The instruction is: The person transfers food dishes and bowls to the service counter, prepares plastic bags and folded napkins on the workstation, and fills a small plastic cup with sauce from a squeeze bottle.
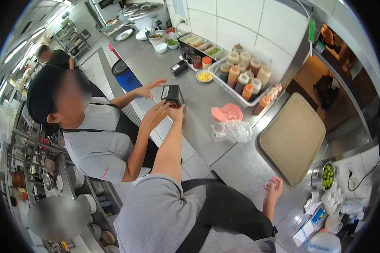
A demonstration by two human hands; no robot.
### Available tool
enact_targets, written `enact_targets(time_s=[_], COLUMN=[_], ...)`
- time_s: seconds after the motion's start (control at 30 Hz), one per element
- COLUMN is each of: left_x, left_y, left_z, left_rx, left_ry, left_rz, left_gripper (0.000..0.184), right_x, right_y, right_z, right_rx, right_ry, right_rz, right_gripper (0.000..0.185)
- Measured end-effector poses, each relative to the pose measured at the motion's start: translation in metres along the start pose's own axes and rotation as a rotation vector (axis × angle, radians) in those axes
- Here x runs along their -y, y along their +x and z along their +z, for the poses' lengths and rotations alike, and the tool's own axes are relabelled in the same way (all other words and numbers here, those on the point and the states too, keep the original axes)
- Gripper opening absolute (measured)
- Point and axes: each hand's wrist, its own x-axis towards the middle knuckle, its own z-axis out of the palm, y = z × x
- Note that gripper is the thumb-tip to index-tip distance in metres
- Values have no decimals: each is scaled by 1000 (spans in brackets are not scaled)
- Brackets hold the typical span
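Note:
My left hand (177, 111) is stretched out to the left of the counter, its fingers closed round the lower end of a small black box (172, 93). A co-worker's hand (154, 115) touches the same box, and their other hand (147, 89) is spread just beside it. Low on the right, my right hand (274, 190) is by the counter edge with its fingers curled; what they hold is too small and clear to make out. A clear round plastic piece (257, 184) lies beside those fingers.
The co-worker (101, 126) stands close on the left. On the steel counter (198, 126) are a pink cloth (227, 112), a clear bag (236, 131), a sauce-bottle basket (230, 86) and a yellow-filled bowl (204, 76). A tan tray (292, 139) lies right, near a pot of green fruit (327, 177).

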Motion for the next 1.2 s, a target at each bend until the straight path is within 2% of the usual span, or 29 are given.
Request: enact_targets(time_s=[0.03,0.07,0.1,0.17,0.2,0.27,0.37,0.4,0.43,0.47,0.57,0.63,0.67,0.73,0.8,0.87,0.9,0.97,1.0,1.07,1.17,1.2], left_x=[-1,3,6,-44,-53,-132,-156,-168,-224,-267,-298,-331,-331,-327,-309,-319,-316,-309,-305,-294,-279,-273], left_y=[0,2,-9,-39,-57,-93,-87,-61,-53,-36,-4,-44,-74,-145,-223,-281,-302,-329,-340,-355,-382,-394], left_z=[-5,-3,0,-3,3,-9,22,37,34,27,52,37,35,28,12,-20,-28,-34,-38,-43,-48,-46], left_rx=[115,145,162,14,72,240,589,751,697,620,367,489,561,1024,1610,1818,1896,1921,1969,2015,2012,1992], left_ry=[-60,99,108,8,66,-39,-708,-909,-998,-965,-1088,-1110,-1118,-766,-709,-588,-629,-488,-517,-277,-280,-330], left_rz=[-48,-102,-104,-843,-862,-960,-805,-734,-414,-357,-142,-51,-77,216,288,691,704,842,862,530,573,536], left_gripper=[88,84,84,89,91,88,91,93,92,91,80,64,64,46,42,51,51,55,55,53,51,47], right_x=[-2,-6,-9,-14,-17,-24,-35,-35,-34,-33,-15,5,15,42,59,67,58,51,48,39,22,22], right_y=[1,0,-1,0,-1,-5,-12,-14,-15,-16,-15,-8,-2,6,12,7,9,-1,-7,-19,-29,-34], right_z=[-2,-7,-11,-14,-15,-17,-14,-15,-13,-11,-4,0,1,7,5,4,1,-8,-14,-23,-40,-50], right_rx=[-6,-12,-26,-27,-32,-68,-56,-62,-39,-18,-33,-59,-70,-136,-111,-121,-117,-77,-135,-124,-136,-77], right_ry=[3,7,4,53,64,69,87,86,82,81,83,103,132,182,138,64,6,-38,-36,-16,-24,-38], right_rz=[-33,-71,-58,-71,-68,-28,-15,-14,-1,13,8,-60,-103,-171,-270,-303,-356,-298,-296,-184,-253,-160], right_gripper=[23,23,23,23,23,24,23,23,23,23,22,22,23,25,23,21,20,17,17,17,20,25])
